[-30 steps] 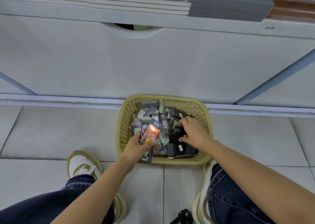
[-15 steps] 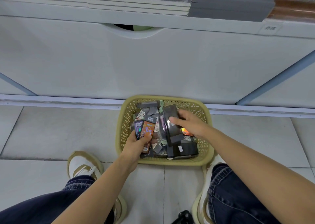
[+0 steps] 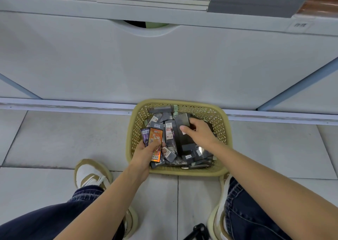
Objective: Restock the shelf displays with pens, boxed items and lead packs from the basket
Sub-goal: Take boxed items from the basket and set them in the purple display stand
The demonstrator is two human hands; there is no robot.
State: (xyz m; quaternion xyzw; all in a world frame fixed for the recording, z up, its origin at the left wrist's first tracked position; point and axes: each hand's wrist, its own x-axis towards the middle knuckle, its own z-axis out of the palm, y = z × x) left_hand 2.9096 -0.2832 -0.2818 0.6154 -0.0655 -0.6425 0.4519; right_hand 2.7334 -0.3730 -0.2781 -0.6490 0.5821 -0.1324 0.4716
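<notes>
1. From where I stand, the dark pack [image 3: 158,127] at the back of the fan in the left hand [image 3: 144,153] reads "ULTRAMAN" across its top, with small Chinese characters beneath.
2. The orange pack [image 3: 155,139] in front of it bears large Chinese characters, the first being "光".
3. A white-labelled pack [image 3: 169,130] lying in the basket [image 3: 136,130] shows a red "100".
4. A black box [image 3: 190,156] near the basket's front reads "ULTRAMAN", upside down.
5. The dark box [image 3: 181,122] in the right hand [image 3: 199,133] has a white sticker, unreadable.
6. The shelf tag [image 3: 300,25] carries two blurred characters.
</notes>
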